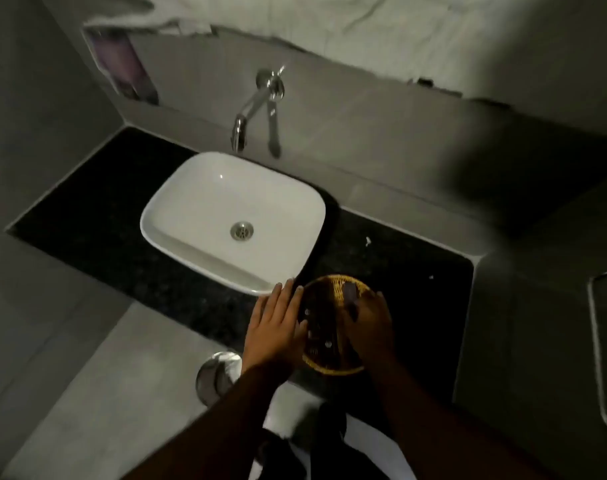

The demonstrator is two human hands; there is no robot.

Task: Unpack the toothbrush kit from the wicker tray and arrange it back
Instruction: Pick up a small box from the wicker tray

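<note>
A round wicker tray (pixel 333 368) with a yellowish woven rim sits on the black counter near its front edge, right of the basin. Dark items lie inside it; the dim light hides what they are. My left hand (pixel 276 329) lies flat with fingers spread against the tray's left rim. My right hand (pixel 369 323) reaches into the tray from the right, with its fingers curled over a dark purplish packet (pixel 349 292) near the far rim. I cannot tell whether those fingers grip the packet.
A white square basin (pixel 191 223) stands on the black granite counter (pixel 104 216), under a chrome wall tap (pixel 257 105). A round steel bin lid (pixel 217 374) shows on the floor below the counter edge. A tissue holder (pixel 122 64) hangs on the wall at back left.
</note>
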